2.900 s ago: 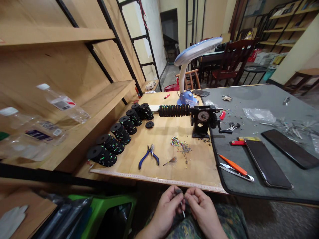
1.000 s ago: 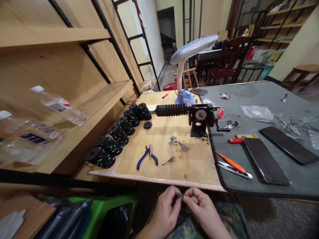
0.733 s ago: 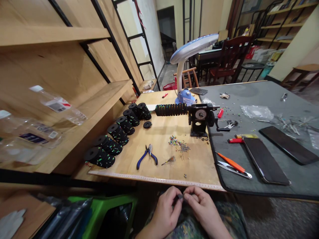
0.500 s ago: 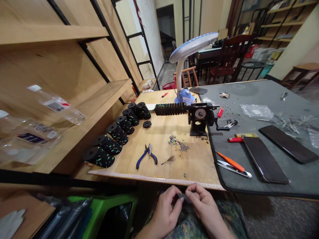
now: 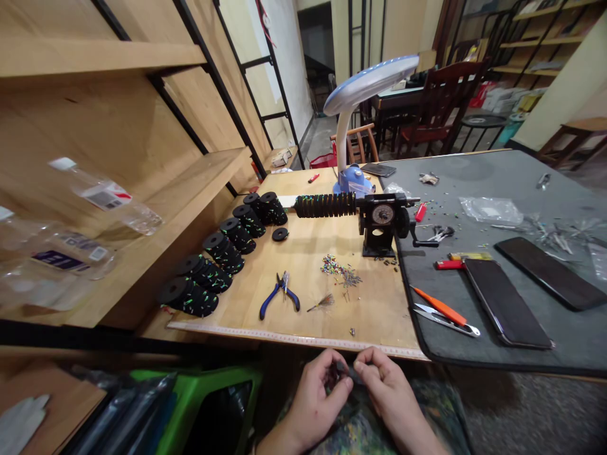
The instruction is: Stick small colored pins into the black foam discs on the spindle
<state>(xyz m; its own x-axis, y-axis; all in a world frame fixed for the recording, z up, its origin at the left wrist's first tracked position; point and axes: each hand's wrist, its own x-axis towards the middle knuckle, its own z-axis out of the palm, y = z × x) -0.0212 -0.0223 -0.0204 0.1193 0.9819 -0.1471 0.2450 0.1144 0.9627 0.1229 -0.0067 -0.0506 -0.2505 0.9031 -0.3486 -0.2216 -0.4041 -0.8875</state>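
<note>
"Where is the small dark piece [image 5: 337, 368] held?"
"At bottom centre, in the curled left hand [image 5: 318, 393]."
"And the right hand [image 5: 387, 387]?"
"Pinched narrow beside it; whether anything is gripped cannot be told."

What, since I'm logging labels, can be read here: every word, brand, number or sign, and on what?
None can be read with certainty.
Blue bottle label: large pale letters, too blurred.
Red-and-white bottle label: barcode, print too small.
Measuring tape: marks too small.
Machine dial: marks too small.
</note>
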